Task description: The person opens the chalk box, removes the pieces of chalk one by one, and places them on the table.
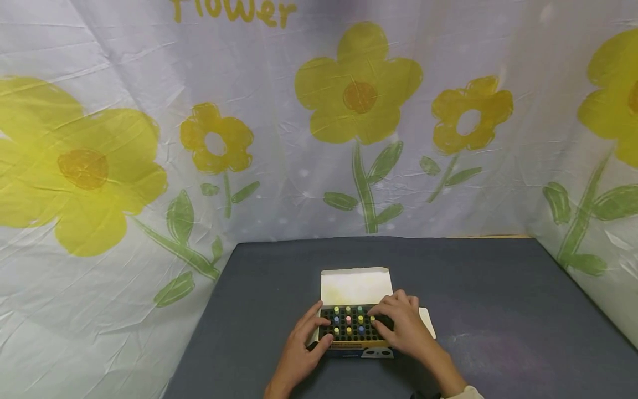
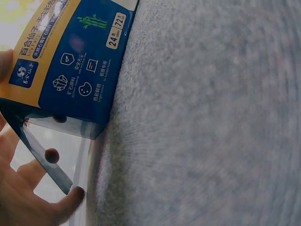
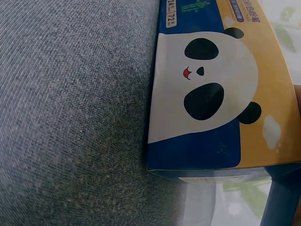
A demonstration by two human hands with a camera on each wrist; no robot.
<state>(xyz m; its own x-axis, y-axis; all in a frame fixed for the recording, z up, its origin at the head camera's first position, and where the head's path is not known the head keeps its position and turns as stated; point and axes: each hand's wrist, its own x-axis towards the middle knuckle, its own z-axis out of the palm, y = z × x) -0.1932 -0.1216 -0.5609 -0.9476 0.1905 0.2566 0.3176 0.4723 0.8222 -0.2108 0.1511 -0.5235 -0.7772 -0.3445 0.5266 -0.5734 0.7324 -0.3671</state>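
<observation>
An open chalk box (image 1: 377,352), dark blue and orange with a panda face, sits on the grey table. Inside, a black tray (image 1: 369,335) full of holes carries several upright coloured chalk sticks. My left hand (image 1: 302,338) holds the box's left end. Its thumb lies at the front corner and its other fingers spread over the side and back. My right hand (image 1: 404,321) reaches over the right end, thumb and index finger pinching a yellow chalk stick (image 1: 372,319) in the tray. Both wrist views show the box's printed front (image 2: 70,70); the right one shows the panda (image 3: 211,84).
The box's white lid (image 1: 356,285) stands raised at the back, and a white side flap (image 1: 427,323) sticks out at the right. Grey cloth (image 1: 269,288) covers the table. White curtains (image 1: 279,166) printed with yellow flowers hang behind and at both sides.
</observation>
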